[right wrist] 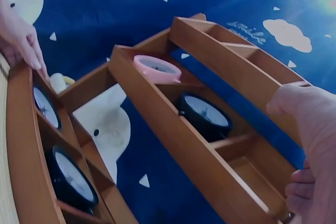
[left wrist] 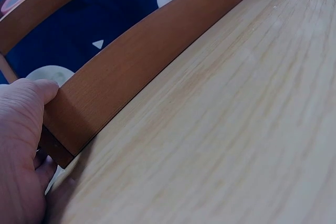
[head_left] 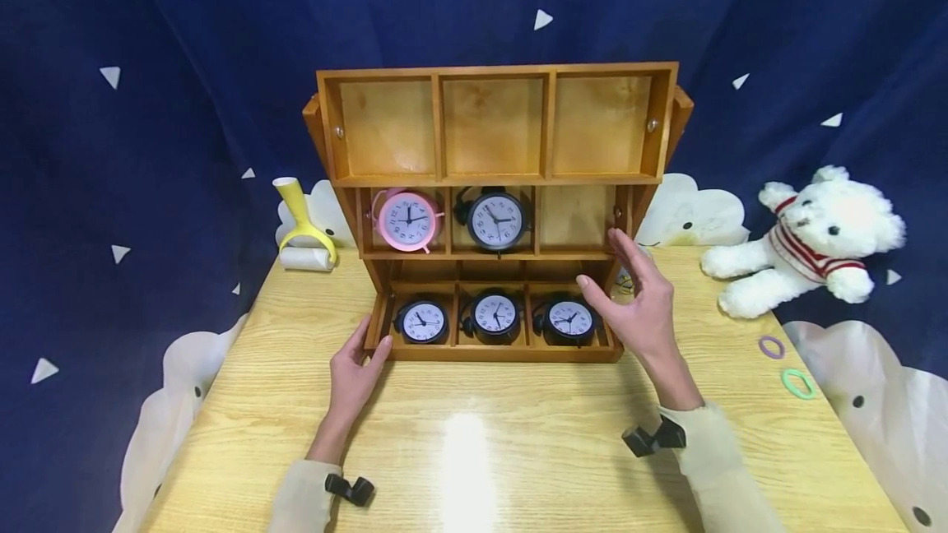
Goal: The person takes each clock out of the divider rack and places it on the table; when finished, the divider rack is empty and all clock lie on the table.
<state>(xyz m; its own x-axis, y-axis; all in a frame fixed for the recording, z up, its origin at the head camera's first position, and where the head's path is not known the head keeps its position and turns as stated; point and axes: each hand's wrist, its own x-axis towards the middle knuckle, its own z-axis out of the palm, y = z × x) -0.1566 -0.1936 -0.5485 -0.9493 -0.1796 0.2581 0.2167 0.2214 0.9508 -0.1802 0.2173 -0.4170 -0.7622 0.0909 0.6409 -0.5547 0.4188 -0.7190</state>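
A three-tier wooden shelf point(head_left: 489, 354) stands on the table. Its bottom tier holds three black alarm clocks, among them a left clock point(head_left: 424, 322), a middle clock point(head_left: 494, 315) and a right clock point(head_left: 569, 320). In the middle tier sit a pink alarm clock point(head_left: 406, 220) and another black one point(head_left: 495, 220); the right compartment there is bare, as is the whole top tier point(head_left: 492, 126). My left hand point(head_left: 354, 381) grips the bottom tier's front left corner, thumb in front, fingers along the side. Beside the shelf's right side, my right hand point(head_left: 643, 315) is raised with extended fingers, holding nothing.
A yellow-handled lint roller point(head_left: 304, 229) stands at the table's back left. On the right sit a white teddy bear point(head_left: 815, 237), a purple ring point(head_left: 771, 347) and a green ring point(head_left: 797, 384). A dark blue curtain point(head_left: 474, 6) hangs behind the shelf.
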